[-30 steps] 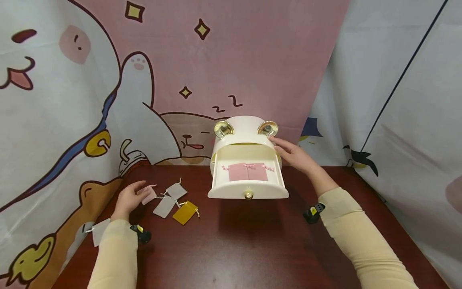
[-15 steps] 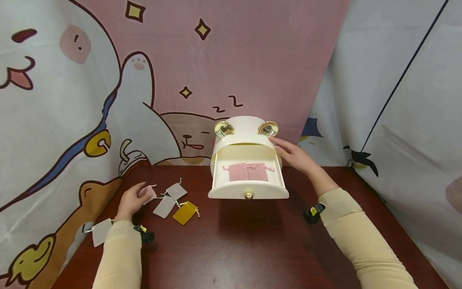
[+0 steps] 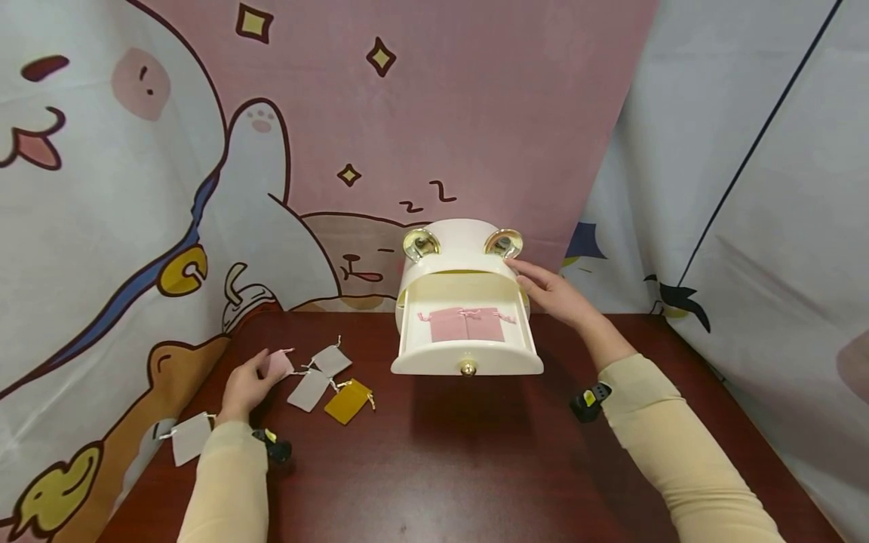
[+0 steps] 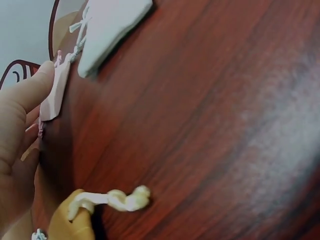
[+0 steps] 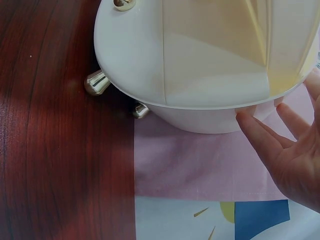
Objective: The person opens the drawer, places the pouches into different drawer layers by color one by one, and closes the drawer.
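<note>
In the head view, the left hand (image 3: 246, 386) pinches a pale pink pouch (image 3: 279, 363) over the left part of the worktop (image 3: 421, 475). Just to its right lie two grey pouches (image 3: 310, 389) and a mustard pouch (image 3: 348, 401), close together, while a whitish pouch (image 3: 191, 439) lies near the left sleeve (image 3: 227, 483). The right hand (image 3: 560, 296) rests its fingertips on the side of a cream box (image 3: 465, 235). The box's drawer (image 3: 434, 359) is pulled out, with two pink pouches (image 3: 448, 326) side by side inside and a gold knob (image 3: 468, 368) on its front.

In the left wrist view, the thumb is on the near face of the pale pink pouch and the fingers are behind it; whether the pouch touches the worktop, I cannot tell.

In the right wrist view, the right hand's fingers are spread, tips against the box's side wall. Gold feet (image 5: 98, 83) show at the box's edge.
</note>
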`<action>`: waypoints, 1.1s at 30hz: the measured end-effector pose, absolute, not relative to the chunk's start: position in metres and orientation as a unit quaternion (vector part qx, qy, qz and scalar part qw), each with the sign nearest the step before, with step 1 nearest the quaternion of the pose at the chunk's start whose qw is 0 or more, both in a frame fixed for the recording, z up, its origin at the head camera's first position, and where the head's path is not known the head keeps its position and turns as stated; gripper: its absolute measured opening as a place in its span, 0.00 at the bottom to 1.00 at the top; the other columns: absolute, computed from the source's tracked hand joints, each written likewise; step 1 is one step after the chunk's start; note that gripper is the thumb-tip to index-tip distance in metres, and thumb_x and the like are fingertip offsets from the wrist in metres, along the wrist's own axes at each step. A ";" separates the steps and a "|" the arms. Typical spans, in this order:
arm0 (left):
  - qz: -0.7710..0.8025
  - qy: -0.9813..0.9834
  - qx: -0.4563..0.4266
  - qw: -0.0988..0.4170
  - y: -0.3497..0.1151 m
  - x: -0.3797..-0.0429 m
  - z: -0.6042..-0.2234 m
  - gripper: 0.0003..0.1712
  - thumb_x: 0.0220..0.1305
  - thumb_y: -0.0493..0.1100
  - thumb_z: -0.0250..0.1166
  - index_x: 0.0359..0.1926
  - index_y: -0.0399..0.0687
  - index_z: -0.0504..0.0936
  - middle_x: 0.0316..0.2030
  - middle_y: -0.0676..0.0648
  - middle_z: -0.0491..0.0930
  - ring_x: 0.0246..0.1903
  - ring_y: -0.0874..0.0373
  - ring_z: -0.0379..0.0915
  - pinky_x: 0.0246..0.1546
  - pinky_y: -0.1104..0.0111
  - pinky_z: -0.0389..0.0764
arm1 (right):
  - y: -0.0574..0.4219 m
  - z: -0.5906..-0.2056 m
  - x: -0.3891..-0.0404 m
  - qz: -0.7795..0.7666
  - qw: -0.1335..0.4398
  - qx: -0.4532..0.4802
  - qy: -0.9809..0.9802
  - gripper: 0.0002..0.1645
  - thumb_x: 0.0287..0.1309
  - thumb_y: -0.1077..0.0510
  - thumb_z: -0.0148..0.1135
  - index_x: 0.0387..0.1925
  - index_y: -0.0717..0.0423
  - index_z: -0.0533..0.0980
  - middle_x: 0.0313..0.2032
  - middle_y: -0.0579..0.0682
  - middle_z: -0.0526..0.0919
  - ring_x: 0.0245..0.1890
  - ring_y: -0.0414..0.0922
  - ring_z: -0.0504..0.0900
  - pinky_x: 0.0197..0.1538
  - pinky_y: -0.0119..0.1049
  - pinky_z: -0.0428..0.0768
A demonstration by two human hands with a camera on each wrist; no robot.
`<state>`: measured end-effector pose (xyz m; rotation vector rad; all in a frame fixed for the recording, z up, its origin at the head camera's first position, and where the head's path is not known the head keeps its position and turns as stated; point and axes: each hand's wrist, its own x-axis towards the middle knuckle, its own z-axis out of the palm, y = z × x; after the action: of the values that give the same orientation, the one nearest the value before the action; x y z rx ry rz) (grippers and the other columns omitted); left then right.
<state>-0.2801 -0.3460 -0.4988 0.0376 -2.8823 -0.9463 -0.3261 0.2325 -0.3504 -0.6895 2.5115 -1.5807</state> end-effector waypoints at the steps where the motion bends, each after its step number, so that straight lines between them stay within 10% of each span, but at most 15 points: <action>1: -0.310 -0.949 0.010 0.059 -0.346 -0.280 -0.500 0.39 0.69 0.46 0.64 0.69 0.25 0.61 0.66 0.25 0.62 0.65 0.28 0.58 0.65 0.41 0.59 | 0.233 -0.350 -0.326 -0.519 0.048 -0.226 0.823 0.31 0.77 0.53 0.45 0.76 0.54 0.55 0.73 0.61 0.57 0.61 0.62 0.71 0.51 0.47 0.81; 33: -0.321 -0.937 0.070 0.114 -0.352 -0.268 -0.509 0.29 0.64 0.36 0.64 0.63 0.26 0.71 0.59 0.24 0.68 0.60 0.29 0.62 0.63 0.41 0.61 | 0.233 -0.351 -0.325 -0.514 0.045 -0.222 0.827 0.31 0.77 0.53 0.46 0.76 0.53 0.56 0.74 0.60 0.56 0.62 0.62 0.71 0.54 0.53 0.78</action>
<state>-0.2683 -0.3521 -0.5094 0.2064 -2.7490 -0.9419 -0.3249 0.2328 -0.3506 -0.6783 2.5262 -1.5715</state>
